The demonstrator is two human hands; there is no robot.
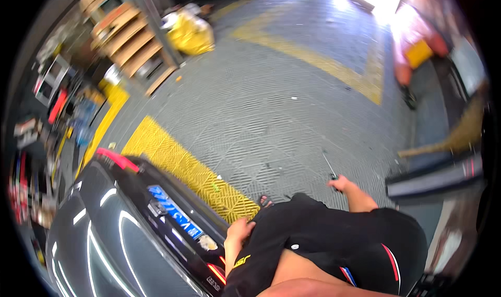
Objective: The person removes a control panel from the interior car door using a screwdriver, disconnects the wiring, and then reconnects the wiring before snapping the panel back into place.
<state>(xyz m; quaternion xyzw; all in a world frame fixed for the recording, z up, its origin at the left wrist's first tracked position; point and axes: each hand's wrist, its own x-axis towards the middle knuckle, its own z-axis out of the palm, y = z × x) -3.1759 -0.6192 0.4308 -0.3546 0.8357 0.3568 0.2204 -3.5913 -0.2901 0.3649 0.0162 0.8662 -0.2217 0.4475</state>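
My right hand (340,183) is closed round the dark handle of a thin screwdriver (329,164). Its metal shaft points up and away from me, over the grey floor tiles. My left hand (239,232) hangs beside the rear of a dark, glossy car (112,239), close to its lower right edge. The fingers are curled in toward my black shirt (334,234), and what they hold, if anything, is hidden. On the car's rear, a blue licence plate (175,212) faces outward, with a pale patch (207,242) near its end. One sandalled foot (265,200) shows ahead of my shirt.
Yellow floor tiles (177,158) run along the car's rear. Wooden steps (130,38) and a yellow bag (192,33) stand at the far left, with clutter along the left wall. At right are a broom (459,132) and a long grey-black piece (436,181).
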